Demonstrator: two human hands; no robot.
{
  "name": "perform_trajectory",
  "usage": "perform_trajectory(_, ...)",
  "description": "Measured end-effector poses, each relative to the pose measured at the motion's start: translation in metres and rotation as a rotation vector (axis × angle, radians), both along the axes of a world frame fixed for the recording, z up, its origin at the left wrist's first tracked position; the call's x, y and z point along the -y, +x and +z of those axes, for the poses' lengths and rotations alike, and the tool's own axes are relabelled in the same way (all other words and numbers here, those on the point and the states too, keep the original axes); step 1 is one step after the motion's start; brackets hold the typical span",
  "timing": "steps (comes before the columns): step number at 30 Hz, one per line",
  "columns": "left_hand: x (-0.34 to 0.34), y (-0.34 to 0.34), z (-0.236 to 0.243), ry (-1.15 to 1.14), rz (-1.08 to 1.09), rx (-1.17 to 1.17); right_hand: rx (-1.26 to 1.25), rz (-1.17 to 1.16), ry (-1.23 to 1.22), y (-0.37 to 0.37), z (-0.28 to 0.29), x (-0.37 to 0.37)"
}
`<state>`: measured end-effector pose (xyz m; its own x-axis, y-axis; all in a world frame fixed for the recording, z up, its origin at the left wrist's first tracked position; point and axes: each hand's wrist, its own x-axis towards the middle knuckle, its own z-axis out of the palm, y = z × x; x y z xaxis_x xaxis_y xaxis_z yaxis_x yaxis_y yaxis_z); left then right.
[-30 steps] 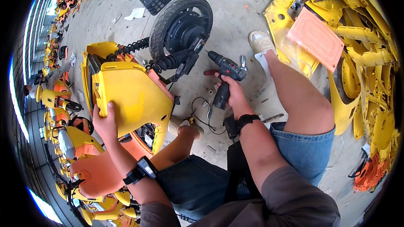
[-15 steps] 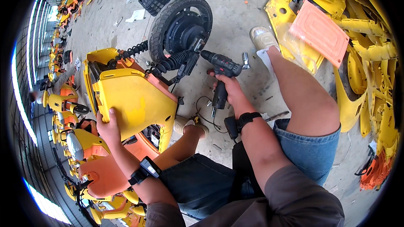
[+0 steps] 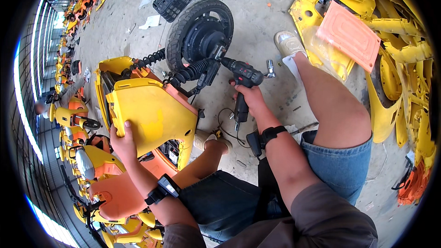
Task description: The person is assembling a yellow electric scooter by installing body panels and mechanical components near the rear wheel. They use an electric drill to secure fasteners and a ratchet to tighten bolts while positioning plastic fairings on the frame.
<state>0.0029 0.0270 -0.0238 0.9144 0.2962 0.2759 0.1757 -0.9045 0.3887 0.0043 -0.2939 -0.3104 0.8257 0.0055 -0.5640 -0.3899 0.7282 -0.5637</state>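
Observation:
My right hand (image 3: 248, 97) is wrapped around the grip of a black cordless drill (image 3: 247, 74). The drill's nose points left at the axle end of a black-tyred wheel (image 3: 173, 41); whether it touches cannot be made out. Closed over the near-left edge of a yellow scooter body panel (image 3: 154, 117) is my left hand (image 3: 123, 140), thumb on top. The scooter lies tipped over, with a coil-spring shock absorber (image 3: 195, 70) running from its body to the wheel. A second shock absorber (image 3: 151, 58) shows farther left.
A socket tool (image 3: 270, 68) lies on the concrete right of the drill. A thin black cable (image 3: 225, 126) curls below it. Yellow panels (image 3: 390, 64) and an orange panel (image 3: 351, 34) are piled at right. A black plastic tray (image 3: 174, 0) lies beyond the wheel. Scooters line the left, near another person (image 3: 64, 93).
The scooter and wheel have shifted slightly rightward in the picture, while the drill stays nearly in place at the axle. Both hands keep their grips.

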Motion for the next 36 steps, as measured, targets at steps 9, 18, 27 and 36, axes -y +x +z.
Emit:
perform_trajectory(9,0.002,0.0,0.002,-0.032,-0.047,0.016,-0.034,0.012,0.122,-0.001,-0.004,0.0)
perform_trajectory(18,0.0,0.0,-0.001,-0.054,-0.038,0.027,-0.062,-0.03,0.431,-0.005,-0.007,-0.007)
perform_trajectory(27,-0.002,0.0,0.0,-0.05,-0.01,-0.003,-0.138,-0.064,0.52,-0.001,-0.007,-0.004)
perform_trajectory(36,-0.006,0.002,0.0,-0.082,-0.012,-0.01,-0.202,-0.062,0.486,0.001,-0.012,-0.008)
